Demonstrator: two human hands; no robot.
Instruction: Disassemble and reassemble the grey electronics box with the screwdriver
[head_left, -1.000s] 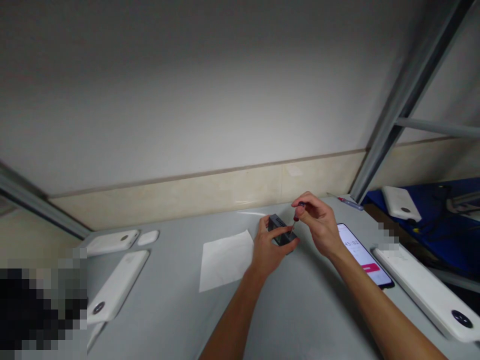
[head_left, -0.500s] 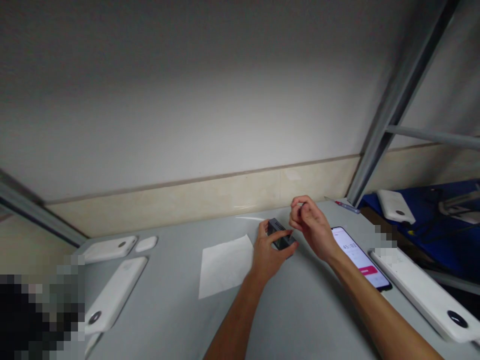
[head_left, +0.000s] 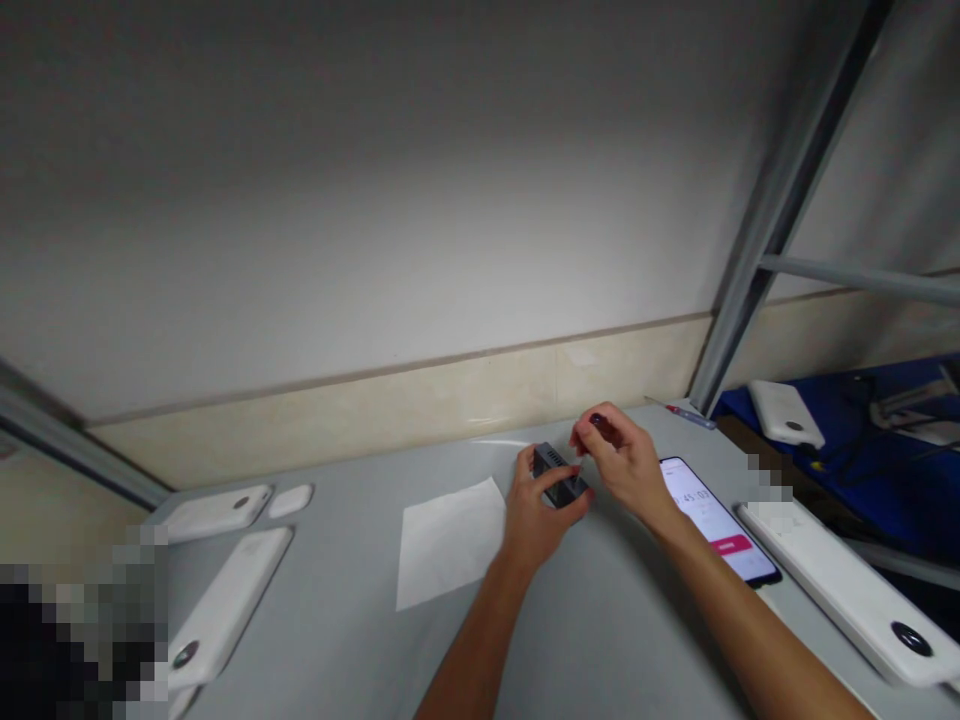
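A small dark grey box with vent slots (head_left: pixel 553 457) rests on the table, and my left hand (head_left: pixel 529 515) grips it by its sides, fingers and thumb wrapped round it. Just to its right, my right hand (head_left: pixel 628 468) is closed on a small screwdriver. The dark top of this screwdriver (head_left: pixel 598 420) shows above the fingers, and its thin shaft points down toward the right end of the box. Whether the tip sits in a screw is too small to tell. A sheet of white paper (head_left: pixel 452 545) lies left of the box.
A phone with a lit timer screen (head_left: pixel 694 500) and a long white device (head_left: pixel 847 590) lie to the right. Near the wall is another screwdriver (head_left: pixel 691 414). At left are white devices (head_left: pixel 232 600) and a small white case (head_left: pixel 290 500). A metal post (head_left: pixel 739 310) rises behind.
My right hand has turned, and the screwdriver's dark top now shows above the fingers. My left hand keeps its hold on the box. The view has shifted slightly.
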